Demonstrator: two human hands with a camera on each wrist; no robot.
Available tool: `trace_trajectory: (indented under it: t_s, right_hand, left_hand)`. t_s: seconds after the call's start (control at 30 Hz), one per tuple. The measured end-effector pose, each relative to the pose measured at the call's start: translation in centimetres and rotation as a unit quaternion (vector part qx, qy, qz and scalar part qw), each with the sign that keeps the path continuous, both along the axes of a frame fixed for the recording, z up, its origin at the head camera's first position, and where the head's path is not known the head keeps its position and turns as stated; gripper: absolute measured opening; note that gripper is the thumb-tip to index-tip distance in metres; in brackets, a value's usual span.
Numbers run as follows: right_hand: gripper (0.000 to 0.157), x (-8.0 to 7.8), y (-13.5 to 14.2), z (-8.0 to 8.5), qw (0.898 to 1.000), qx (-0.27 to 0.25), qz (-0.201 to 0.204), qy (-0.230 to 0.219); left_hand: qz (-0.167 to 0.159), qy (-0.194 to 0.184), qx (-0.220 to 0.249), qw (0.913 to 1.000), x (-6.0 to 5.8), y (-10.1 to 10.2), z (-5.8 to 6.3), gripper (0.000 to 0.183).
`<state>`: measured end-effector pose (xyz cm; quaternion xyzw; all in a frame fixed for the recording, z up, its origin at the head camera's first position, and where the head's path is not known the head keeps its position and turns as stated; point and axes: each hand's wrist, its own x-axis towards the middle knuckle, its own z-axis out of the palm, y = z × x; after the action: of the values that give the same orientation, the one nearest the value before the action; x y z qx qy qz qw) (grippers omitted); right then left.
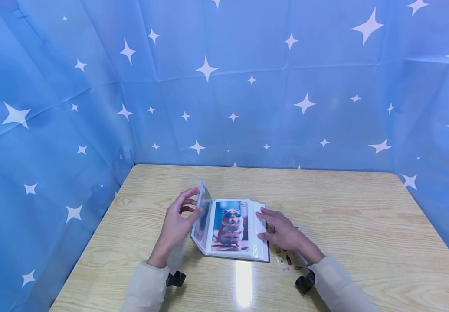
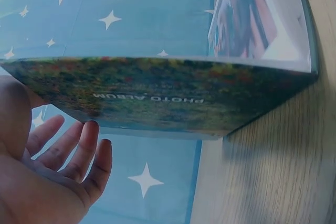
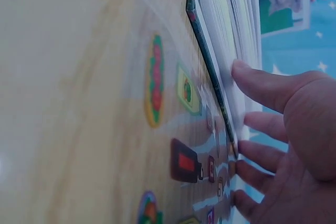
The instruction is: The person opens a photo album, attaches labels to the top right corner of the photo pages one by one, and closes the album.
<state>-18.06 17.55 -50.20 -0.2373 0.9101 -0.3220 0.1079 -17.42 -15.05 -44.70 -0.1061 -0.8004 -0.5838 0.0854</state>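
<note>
A photo album [image 1: 252, 216] lies open on the table, showing a picture of a hamster in sunglasses [image 1: 232, 225]. Its front cover [image 2: 152, 98], dark and leafy with the words PHOTO ALBUM, stands raised at the left. My left hand [image 1: 179, 221] pinches that cover near its outer edge, thumb on the inner side and fingers behind. At the album's right side my right hand [image 1: 283, 232] rests with loosely extended fingers, the thumb [image 3: 262, 85] against the page edges. Under the right wrist lies a clear sheet of small food stickers [image 1: 283, 260], partly hidden by the arm.
The pale wooden table [image 1: 365, 225] reaches back to a blue curtain [image 1: 247, 95] with white stars, which also hangs along the left and right sides. Black wrist cameras [image 1: 175, 279] sit below both hands.
</note>
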Motion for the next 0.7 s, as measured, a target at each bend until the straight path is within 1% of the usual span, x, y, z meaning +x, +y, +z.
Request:
trace_trajectory:
  t_s: [0.13,0.3,0.5,0.57,0.6,0.7]
  right_hand:
    - [0.065,0.0,0.0,-0.1,1.0,0.004,-0.004,-0.004]
    - [0.066,-0.1,-0.1,-0.1,1.0,0.006,-0.01,-0.014]
    - [0.066,-0.1,-0.1,-0.2,1.0,0.005,-0.013,-0.019]
    - [0.066,-0.1,-0.1,-0.3,1.0,0.006,-0.015,-0.022]
    - [0.066,-0.1,-0.1,-0.3,1.0,0.007,-0.016,-0.022]
    - [0.066,-0.1,-0.1,-0.3,1.0,0.009,-0.014,-0.018]
  left_hand:
    - [-0.001,0.014,-0.004,0.9999,0.1,0.3,-0.2,0.051]
    - [0.002,0.017,-0.018,0.9997,0.2,0.8,-0.2,0.051]
    - [-0.007,0.026,-0.028,0.9993,0.1,1.8,-0.1,0.052]
    - [-0.008,0.024,-0.027,0.9993,0.2,2.2,0.0,0.052]
    - [-0.008,0.022,-0.028,0.9993,0.4,2.5,0.4,0.052]
    - [-0.012,0.026,-0.032,0.9991,0.4,3.0,0.3,0.051]
